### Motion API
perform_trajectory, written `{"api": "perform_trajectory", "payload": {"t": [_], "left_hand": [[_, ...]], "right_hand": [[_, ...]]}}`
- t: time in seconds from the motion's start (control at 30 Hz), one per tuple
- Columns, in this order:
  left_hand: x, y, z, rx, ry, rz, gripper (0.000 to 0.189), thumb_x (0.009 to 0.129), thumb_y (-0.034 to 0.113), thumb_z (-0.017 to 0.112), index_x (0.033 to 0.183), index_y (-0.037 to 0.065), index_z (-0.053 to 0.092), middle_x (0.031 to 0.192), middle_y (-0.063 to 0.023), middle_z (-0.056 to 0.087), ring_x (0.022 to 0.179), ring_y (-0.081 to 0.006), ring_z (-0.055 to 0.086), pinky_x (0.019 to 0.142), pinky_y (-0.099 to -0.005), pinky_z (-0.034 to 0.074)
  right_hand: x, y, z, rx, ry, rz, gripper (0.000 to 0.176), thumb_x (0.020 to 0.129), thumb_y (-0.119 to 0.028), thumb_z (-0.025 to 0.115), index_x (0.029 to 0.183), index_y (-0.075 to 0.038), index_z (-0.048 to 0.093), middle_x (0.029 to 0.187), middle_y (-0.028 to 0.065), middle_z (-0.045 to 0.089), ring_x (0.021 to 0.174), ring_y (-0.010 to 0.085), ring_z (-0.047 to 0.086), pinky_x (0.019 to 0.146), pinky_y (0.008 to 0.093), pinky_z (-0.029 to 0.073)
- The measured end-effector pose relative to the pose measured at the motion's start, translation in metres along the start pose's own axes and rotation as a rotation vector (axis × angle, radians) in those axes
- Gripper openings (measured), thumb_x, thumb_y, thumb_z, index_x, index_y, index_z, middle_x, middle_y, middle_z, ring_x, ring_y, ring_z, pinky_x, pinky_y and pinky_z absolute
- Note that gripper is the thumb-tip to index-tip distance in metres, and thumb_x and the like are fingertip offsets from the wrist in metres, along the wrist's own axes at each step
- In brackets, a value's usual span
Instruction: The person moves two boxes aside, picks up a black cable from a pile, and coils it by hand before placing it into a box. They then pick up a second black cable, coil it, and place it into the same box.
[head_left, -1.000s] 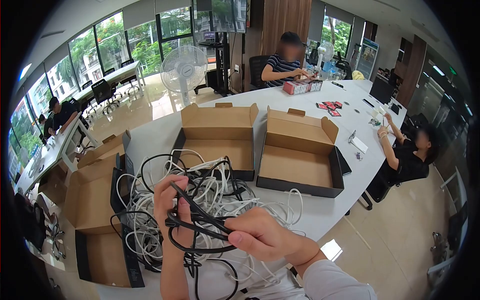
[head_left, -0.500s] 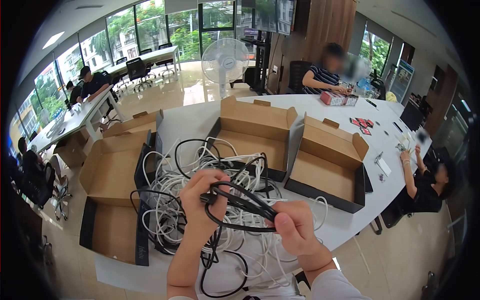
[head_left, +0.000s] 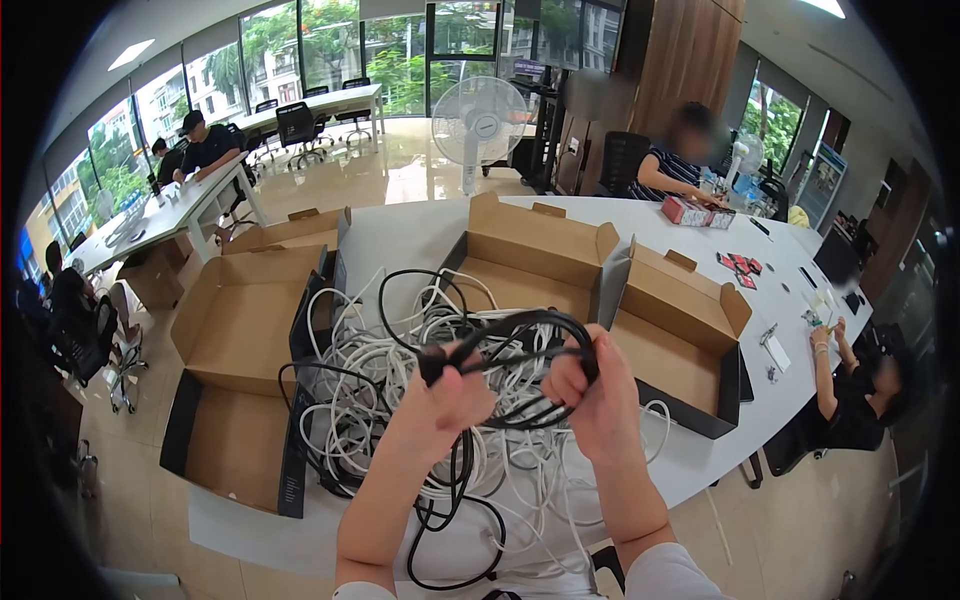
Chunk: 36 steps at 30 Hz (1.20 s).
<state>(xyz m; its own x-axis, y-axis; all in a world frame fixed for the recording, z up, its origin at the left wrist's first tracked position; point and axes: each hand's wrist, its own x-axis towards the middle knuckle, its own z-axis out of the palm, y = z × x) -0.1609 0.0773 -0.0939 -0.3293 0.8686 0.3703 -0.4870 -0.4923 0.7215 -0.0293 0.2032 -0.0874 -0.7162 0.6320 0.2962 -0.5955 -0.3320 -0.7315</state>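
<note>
Above the heap of cables (head_left: 350, 362), a person's right hand (head_left: 607, 388) has risen and turned in the last half second, bringing the turns of a black cable (head_left: 540, 318) up across its curled fingers. The turns now span both hands as one rounded coil, which suggests they are gathered as a bundle and kept apart from the tangle beneath. The left hand (head_left: 455, 400) is closed tightly on the near side of the coil, what looks like a black plug (head_left: 432, 366) poking out of the fist. The right hand is folded less tightly, the coil caught between thumb and fingers.

By count, largest first: one white table (head_left: 395, 240) carries the heap. One big fan (head_left: 480, 122) stands on the floor well beyond it. Four cardboard boxes, lids raised, flank the heap: one to its left (head_left: 240, 435), one behind that, mostly hidden (head_left: 290, 232), one just beyond the heap (head_left: 540, 240) and one to its right (head_left: 668, 350). White and black cables cross too often in the heap to be numbered. One coil is in hand. Several red packets (head_left: 740, 266) lie far right of the heap, too small to count.
</note>
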Motion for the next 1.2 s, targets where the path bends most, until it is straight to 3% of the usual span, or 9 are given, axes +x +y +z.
{"api": "perform_trajectory", "payload": {"t": [0.03, 0.17, 0.4, 0.43, 0.67, 0.77, 0.87, 1.03, 1.2], "left_hand": [[0.002, 0.002, -0.004, 0.002, 0.026, 0.032, 0.035, 0.093, 0.047, 0.053, 0.08, 0.015, 0.048, 0.047, 0.0099, 0.025, 0.04, -0.006, 0.018, 0.048, -0.0255, 0.016], [0.003, 0.012, -0.011, 0.018, 0.117, 0.235, 0.035, 0.097, 0.046, 0.045, 0.078, 0.017, 0.044, 0.047, 0.008, 0.02, 0.04, -0.0078, 0.014, 0.048, -0.027, 0.015], [-0.006, 0.041, -0.005, -0.107, 0.268, 0.584, 0.033, 0.101, 0.039, 0.042, 0.077, 0.016, 0.038, 0.047, 0.0056, 0.019, 0.04, -0.0075, 0.014, 0.047, -0.0254, 0.018], [-0.008, 0.043, -0.004, -0.123, 0.279, 0.611, 0.033, 0.101, 0.038, 0.042, 0.077, 0.016, 0.038, 0.047, 0.0055, 0.02, 0.04, -0.0076, 0.014, 0.047, -0.0253, 0.018], [-0.02, 0.055, 0.003, -0.214, 0.413, 0.697, 0.036, 0.102, 0.041, 0.037, 0.076, 0.016, 0.036, 0.046, 0.005, 0.02, 0.041, -0.0078, 0.015, 0.05, -0.0249, 0.019], [-0.023, 0.061, 0.002, -0.197, 0.407, 0.757, 0.036, 0.102, 0.04, 0.038, 0.076, 0.015, 0.036, 0.047, 0.0046, 0.021, 0.042, -0.008, 0.016, 0.051, -0.0248, 0.019], [-0.026, 0.062, 0.006, -0.09, 0.395, 0.78, 0.032, 0.101, 0.036, 0.042, 0.078, 0.014, 0.036, 0.049, 0.0053, 0.019, 0.043, -0.0079, 0.014, 0.052, -0.0245, 0.022], [-0.023, 0.046, 0.014, 0.016, 0.284, 0.444, 0.032, 0.101, 0.037, 0.041, 0.078, 0.015, 0.038, 0.048, 0.0062, 0.021, 0.041, -0.0069, 0.015, 0.049, -0.0248, 0.019], [-0.014, 0.034, 0.016, -0.052, 0.36, 0.265, 0.036, 0.1, 0.038, 0.043, 0.074, 0.015, 0.037, 0.048, 0.0058, 0.02, 0.041, -0.0075, 0.016, 0.047, -0.0271, 0.016]], "right_hand": [[0.003, 0.003, -0.009, 0.023, -0.154, -0.036, 0.031, 0.1, -0.028, 0.043, 0.116, -0.001, 0.047, 0.089, 0.0043, 0.049, 0.08, 0.0164, 0.051, 0.076, 0.0311, 0.042], [-0.002, 0.007, 0.0, -0.255, -0.203, -0.112, 0.046, 0.095, -0.013, 0.05, 0.135, -0.001, 0.032, 0.127, 0.0096, 0.045, 0.118, 0.02, 0.046, 0.103, 0.0359, 0.034], [-0.014, 0.007, 0.012, -0.826, -0.753, 0.161, 0.048, 0.09, -0.011, 0.058, 0.133, 0.001, 0.04, 0.134, 0.0136, 0.044, 0.123, 0.026, 0.046, 0.105, 0.0365, 0.034], [-0.018, 0.02, 0.008, -0.931, -0.811, 0.007, 0.053, 0.089, -0.016, 0.063, 0.133, 0.001, 0.041, 0.134, 0.0179, 0.044, 0.123, 0.0324, 0.045, 0.105, 0.0384, 0.034], [-0.012, 0.044, -0.005, -1.4, -0.811, -0.194, 0.035, 0.085, -0.017, 0.066, 0.114, 0.001, 0.058, 0.122, 0.0158, 0.054, 0.116, 0.0353, 0.049, 0.098, 0.0416, 0.04], [-0.005, 0.038, -0.004, -1.176, -0.665, -0.086, 0.018, 0.083, -0.011, 0.068, 0.098, -0.001, 0.066, 0.112, 0.0115, 0.057, 0.107, 0.0315, 0.052, 0.09, 0.0389, 0.043], [0.0, 0.018, 0.004, -1.254, -0.423, -0.345, 0.015, 0.079, -0.006, 0.069, 0.094, -0.004, 0.067, 0.1, 0.0104, 0.056, 0.093, 0.027, 0.053, 0.079, 0.0346, 0.043], [-0.003, 0.002, -0.001, -1.414, 0.015, -0.551, 0.017, 0.071, 0.005, 0.068, 0.084, -0.005, 0.069, 0.067, 0.0029, 0.052, 0.059, 0.019, 0.049, 0.056, 0.0304, 0.04], [-0.008, -0.018, 0.0, -1.26, 0.056, -0.55, 0.026, 0.068, 0.003, 0.068, 0.093, -0.005, 0.068, 0.075, 0.0055, 0.058, 0.065, 0.02, 0.056, 0.061, 0.0301, 0.046]]}}
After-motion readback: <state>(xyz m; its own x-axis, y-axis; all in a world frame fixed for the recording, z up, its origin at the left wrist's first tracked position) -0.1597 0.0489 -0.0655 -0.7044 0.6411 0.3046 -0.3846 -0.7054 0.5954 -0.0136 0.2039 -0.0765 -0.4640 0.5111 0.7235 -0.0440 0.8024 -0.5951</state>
